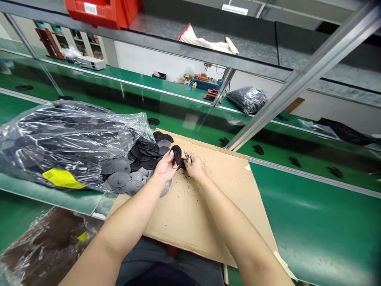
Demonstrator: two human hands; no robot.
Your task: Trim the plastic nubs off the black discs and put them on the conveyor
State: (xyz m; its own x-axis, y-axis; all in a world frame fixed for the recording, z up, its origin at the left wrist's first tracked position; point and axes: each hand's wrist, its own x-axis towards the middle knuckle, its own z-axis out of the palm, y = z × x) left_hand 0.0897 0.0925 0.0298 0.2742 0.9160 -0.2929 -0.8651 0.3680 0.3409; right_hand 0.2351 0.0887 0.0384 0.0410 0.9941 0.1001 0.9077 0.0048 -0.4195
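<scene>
Near the middle, my left hand (166, 169) is closed on black discs (176, 152) held on edge. My right hand (195, 167) is closed around a small metal tool (187, 156), its tip beside the discs. Under both hands lies a cardboard sheet (220, 190) dotted with tiny black bits (186, 193). Left of my left hand is a heap of black and grey discs (145, 153), spilling from a clear plastic bag (68, 131) full of more discs.
A slanted metal post (268, 99) rises behind the cardboard at the right. Above is a shelf with a red bin (104, 14) and a white glove (205, 43). Black pieces (294, 161) lie spaced along the green belt. At lower left sits a plastic-lined box (44, 242).
</scene>
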